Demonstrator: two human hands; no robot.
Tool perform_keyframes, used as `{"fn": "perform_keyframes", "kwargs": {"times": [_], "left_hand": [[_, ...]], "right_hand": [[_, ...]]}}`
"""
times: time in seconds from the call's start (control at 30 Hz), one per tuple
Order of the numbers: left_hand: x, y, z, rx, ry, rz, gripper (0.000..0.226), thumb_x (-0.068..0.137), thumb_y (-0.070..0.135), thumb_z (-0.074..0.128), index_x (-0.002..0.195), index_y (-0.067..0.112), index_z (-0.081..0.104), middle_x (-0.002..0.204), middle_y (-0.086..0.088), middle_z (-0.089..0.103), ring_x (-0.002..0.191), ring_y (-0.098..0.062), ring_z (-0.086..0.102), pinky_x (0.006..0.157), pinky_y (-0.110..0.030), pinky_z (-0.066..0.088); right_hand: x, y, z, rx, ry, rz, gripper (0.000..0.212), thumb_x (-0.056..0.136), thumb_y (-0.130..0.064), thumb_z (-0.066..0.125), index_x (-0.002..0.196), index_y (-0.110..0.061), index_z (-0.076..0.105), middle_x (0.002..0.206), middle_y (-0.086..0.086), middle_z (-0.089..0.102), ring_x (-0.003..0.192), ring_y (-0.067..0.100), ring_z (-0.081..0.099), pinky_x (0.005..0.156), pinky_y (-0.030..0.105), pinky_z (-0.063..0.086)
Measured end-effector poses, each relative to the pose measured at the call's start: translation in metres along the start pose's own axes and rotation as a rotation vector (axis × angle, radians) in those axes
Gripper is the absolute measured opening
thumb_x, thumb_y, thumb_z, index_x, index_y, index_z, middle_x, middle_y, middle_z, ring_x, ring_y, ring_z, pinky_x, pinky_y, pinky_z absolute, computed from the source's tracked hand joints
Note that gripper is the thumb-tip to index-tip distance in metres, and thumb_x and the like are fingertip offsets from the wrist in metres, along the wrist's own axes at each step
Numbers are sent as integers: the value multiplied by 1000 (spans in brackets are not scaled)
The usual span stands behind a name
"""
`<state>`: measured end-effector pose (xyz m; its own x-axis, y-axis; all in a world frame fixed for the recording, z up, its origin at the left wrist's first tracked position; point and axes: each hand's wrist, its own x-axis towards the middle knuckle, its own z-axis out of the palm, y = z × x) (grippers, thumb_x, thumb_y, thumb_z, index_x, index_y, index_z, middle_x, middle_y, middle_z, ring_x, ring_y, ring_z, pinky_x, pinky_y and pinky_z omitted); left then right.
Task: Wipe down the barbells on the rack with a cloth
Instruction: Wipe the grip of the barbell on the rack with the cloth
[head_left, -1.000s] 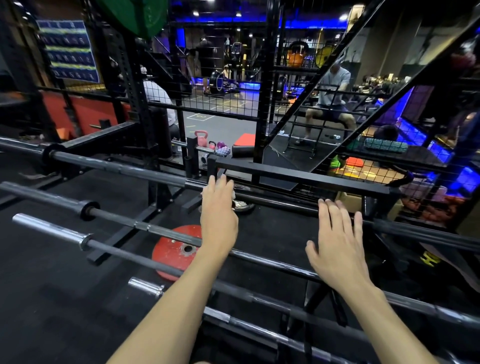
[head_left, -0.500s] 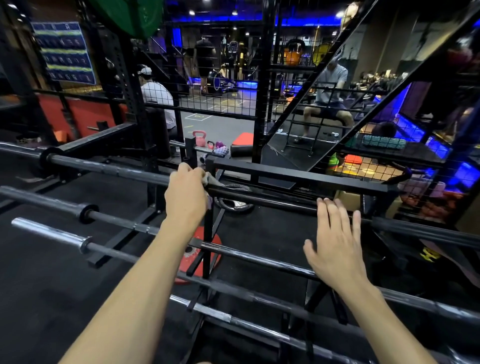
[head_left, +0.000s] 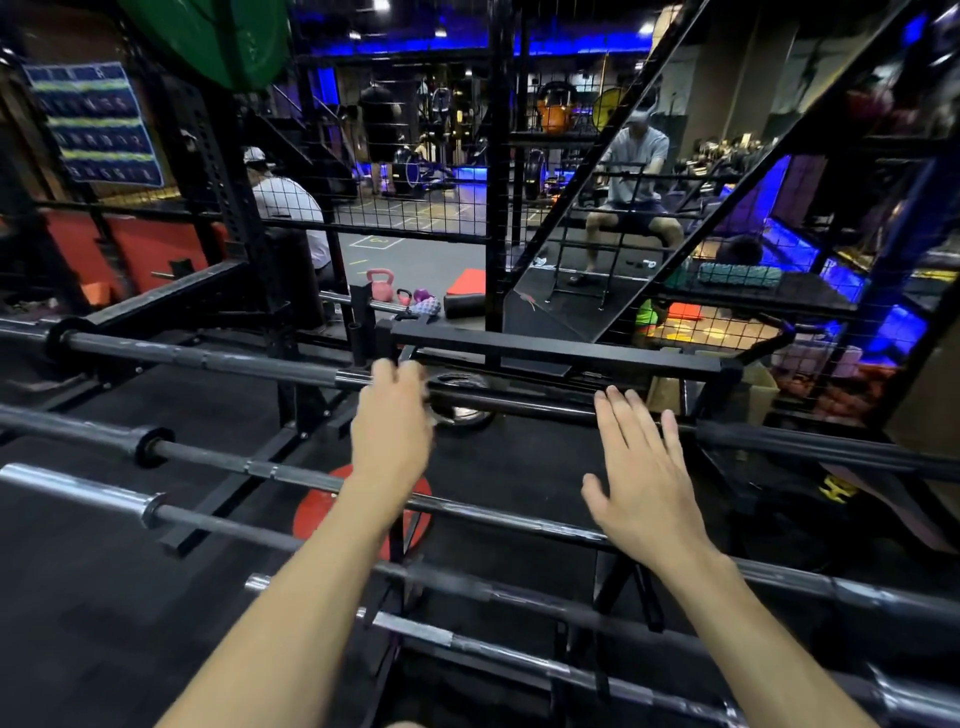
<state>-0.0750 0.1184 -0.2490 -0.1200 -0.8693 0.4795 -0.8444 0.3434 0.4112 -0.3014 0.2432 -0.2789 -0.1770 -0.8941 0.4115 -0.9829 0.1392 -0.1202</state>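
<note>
Since half a second ago the left hand (head_left: 392, 426) has slid rightward along the top barbell (head_left: 218, 361), from the bar's grey stretch onto the darker middle part beside the rack's black crossbeam (head_left: 556, 353). It is blurred with motion. Its fingers curl over that bar, and a pale, greyish smear at the fingertips may be the cloth (head_left: 429, 410), though the blur hides its shape. The right hand (head_left: 641, 473) has barely shifted: it lies flat, palm down, fingers straight and close together with the thumb out to the side, its fingertips reaching the same top barbell and its wrist above the third bar.

The barbells lie in rows on the rack, stepping down toward the person. Below the left wrist runs the second barbell (head_left: 208, 457), and nearer the left forearm the chrome-sleeved third barbell (head_left: 67, 488); two more bars (head_left: 467, 636) cross under both forearms.

Under the left wrist, on the dark floor, lies a red weight plate (head_left: 317, 512), and just past the left fingertips a metal plate (head_left: 462, 413) rests below the top bar. Beyond the hands, behind wire mesh, stand a pink kettlebell (head_left: 381, 286) and a seated person (head_left: 634, 187), with another person in a white shirt (head_left: 285, 202) left of them.
</note>
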Motion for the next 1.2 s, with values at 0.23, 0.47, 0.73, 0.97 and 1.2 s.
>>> {"fn": "perform_keyframes", "kwargs": {"times": [0.23,0.47,0.73,0.97,1.2], "left_hand": [[-7,13,7,-353,161,-274,28,97,-1,50,119,11,62,120,-8,45,78,-16,54,76,-22,37],[-35,63,44,-469,161,-111,25,98,2,54,117,10,69,133,-8,51,116,-24,52,85,-7,31],[-26,52,43,-519,150,60,24,94,1,65,108,16,77,105,4,75,96,-9,69,93,-21,51],[-36,81,44,-440,191,-168,22,98,8,60,113,18,72,101,-2,76,89,-22,69,79,-24,41],[-68,188,73,-607,-45,40,19,99,16,61,105,25,76,90,7,75,65,3,61,70,-10,46]], "right_hand": [[1,-5,-3,10,-34,4,87,96,-32,55,165,-10,6,173,6,6,160,22,-4,124,42,-16],[-1,-2,-9,18,-88,-2,89,98,-34,52,164,-11,-3,173,5,-4,159,21,-13,125,44,-17],[-3,13,-54,187,-220,-15,69,109,-26,40,165,-17,1,173,-4,-7,159,11,-3,126,28,6],[-14,21,-110,193,-57,-9,51,109,-22,39,159,-18,28,162,-4,33,150,13,25,121,26,18],[-34,62,-106,265,-63,211,45,108,-22,40,153,-24,43,155,-6,47,142,17,44,109,33,39]]}}
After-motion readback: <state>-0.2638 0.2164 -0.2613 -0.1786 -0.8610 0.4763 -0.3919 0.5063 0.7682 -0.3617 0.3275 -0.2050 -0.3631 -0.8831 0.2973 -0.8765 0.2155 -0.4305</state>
